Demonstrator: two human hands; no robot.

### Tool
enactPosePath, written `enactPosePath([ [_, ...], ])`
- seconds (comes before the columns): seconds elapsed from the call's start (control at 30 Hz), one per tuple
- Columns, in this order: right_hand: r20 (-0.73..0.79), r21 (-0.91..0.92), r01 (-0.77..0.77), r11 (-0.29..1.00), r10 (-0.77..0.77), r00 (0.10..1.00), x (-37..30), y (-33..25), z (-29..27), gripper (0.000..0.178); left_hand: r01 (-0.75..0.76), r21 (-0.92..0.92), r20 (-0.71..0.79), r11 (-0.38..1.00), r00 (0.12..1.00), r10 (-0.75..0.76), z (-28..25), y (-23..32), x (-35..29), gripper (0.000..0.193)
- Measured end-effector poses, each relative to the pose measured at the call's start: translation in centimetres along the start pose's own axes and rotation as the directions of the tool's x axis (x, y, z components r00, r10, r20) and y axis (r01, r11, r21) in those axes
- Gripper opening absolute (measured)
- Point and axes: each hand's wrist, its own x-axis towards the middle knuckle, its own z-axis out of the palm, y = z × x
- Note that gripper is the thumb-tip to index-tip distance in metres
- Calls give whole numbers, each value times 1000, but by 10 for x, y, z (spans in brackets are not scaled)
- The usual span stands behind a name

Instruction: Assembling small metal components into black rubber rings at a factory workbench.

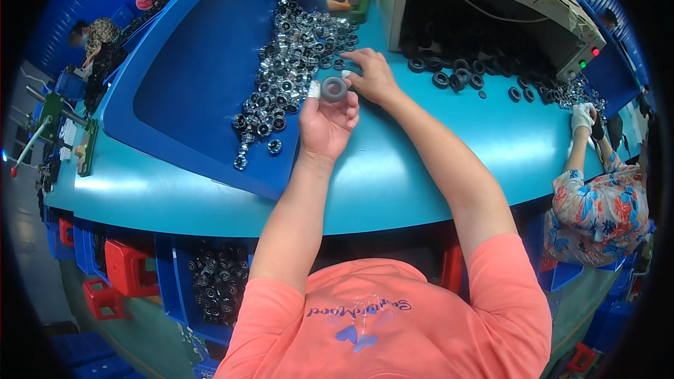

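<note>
Rubber ring [334, 88] pinched at fingertips of left hand [325, 125]; right hand [372, 74], open grip just beside, rests on counter [393, 168]: loose pinch may drop ring into metal bearings [284, 70].

Left hand [326, 123] raised, palm up, fingers curled, thumb and fingertips pinched together. Right hand [373, 76] stretched further forward, palm down, fingers spread flat. Both forearms bare, extended.

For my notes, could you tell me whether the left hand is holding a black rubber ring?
No, the left hand holds a grey ring at its fingertips, while the black rings lie farther right on the table.
</note>
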Motion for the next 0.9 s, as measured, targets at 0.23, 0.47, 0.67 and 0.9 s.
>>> enactPosePath([
  [0.23, -15, -83, -26, 996, 25, 1000, 6, -1, 21, 35, 3, -32, 26, 999, 1000, -2, -5, 0, 1, 59],
  [0.47, 97, 51, -61, 997, 56, 994, -13, -10, -12, 31, 13, 0, 41, 1000, 999, -13, 1, 2, -1, 55],
  [0.67, 253, 529, -380, 759, 285, 924, -39, -16, -49, 37, 17, 18, 75, 1000, 997, -19, 3, 0, -2, 52],
  [0.9, 381, 847, -473, 242, 345, 858, -56, -43, -72, 28, 9, 65, 77, 998, 997, -14, 3, 0, -5, 53],
])
